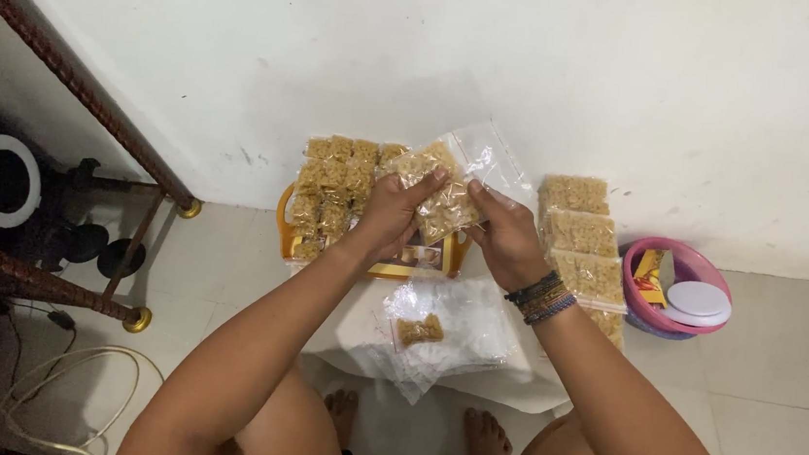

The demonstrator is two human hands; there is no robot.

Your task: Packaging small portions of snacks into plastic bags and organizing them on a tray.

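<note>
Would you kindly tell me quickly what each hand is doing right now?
Left hand: closed on the clear snack bag.
Right hand: closed on the same snack bag, from the other side.

Head-worn view, steeply down, close

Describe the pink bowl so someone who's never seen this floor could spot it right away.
Follow the white wall to the right of the stacked snack packets. There on the tiled floor sits the pink bowl, the only round container, with a white disc in it.
</note>
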